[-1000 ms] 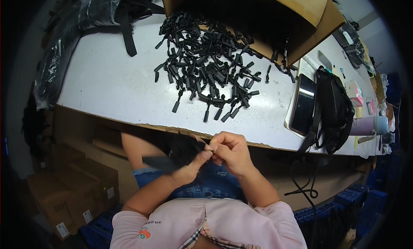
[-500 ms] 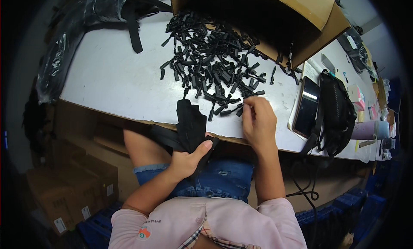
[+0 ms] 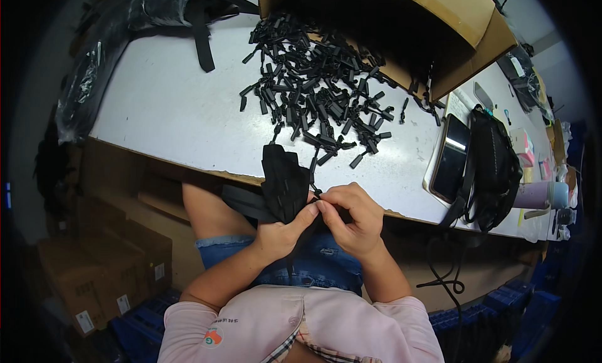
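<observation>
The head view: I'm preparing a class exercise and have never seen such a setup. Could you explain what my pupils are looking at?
There is no machine here: these are a person's two bare hands. The camera sits on the person's head and looks down; its wide lens bends straight edges.

The left hand grips a bundle of black fabric. Close beside it, the right hand pinches what looks like a small corded black piece; the fingers hide part of it.

On the white table lies a pile of similar black pieces, in front of an open cardboard box. To the right are a phone and a black bag.
</observation>
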Tool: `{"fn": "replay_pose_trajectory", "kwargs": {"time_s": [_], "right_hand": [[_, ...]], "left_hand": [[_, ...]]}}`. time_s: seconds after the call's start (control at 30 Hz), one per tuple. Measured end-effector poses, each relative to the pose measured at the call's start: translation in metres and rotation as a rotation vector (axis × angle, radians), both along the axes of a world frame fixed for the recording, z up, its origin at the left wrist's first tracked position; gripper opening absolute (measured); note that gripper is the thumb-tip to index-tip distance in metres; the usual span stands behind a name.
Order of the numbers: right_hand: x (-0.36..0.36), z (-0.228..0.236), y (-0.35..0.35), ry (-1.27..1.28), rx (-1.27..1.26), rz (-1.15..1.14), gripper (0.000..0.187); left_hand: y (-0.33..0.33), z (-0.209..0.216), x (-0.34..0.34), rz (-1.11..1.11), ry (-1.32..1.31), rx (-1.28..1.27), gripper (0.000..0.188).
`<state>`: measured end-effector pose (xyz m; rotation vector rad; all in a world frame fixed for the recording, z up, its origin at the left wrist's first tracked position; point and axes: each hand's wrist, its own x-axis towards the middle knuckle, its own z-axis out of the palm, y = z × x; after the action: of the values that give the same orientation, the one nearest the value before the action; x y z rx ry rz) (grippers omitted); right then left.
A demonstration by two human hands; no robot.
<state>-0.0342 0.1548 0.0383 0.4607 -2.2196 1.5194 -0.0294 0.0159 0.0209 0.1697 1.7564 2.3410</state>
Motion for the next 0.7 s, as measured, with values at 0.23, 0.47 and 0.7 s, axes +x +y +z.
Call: {"fn": "replay_pose_trajectory", "kwargs": {"time_s": [0.23, 0.47, 0.7], "right_hand": [[0.002, -0.002, -0.005, -0.060, -0.077, -0.011, 0.012], [0.018, -0.014, -0.022, -0.256, -0.427, -0.055, 0.010], [0.014, -0.008, -0.016, -0.558, -0.791, 0.173, 0.006]], "left_hand": [[0.001, -0.001, 0.003, 0.044, -0.072, 0.094, 0.017], [-0.003, 0.007, 0.004, 0.034, -0.051, 0.092, 0.020], [-0.009, 0.013, 0.002, -0.020, -0.119, 0.203, 0.020]]}}
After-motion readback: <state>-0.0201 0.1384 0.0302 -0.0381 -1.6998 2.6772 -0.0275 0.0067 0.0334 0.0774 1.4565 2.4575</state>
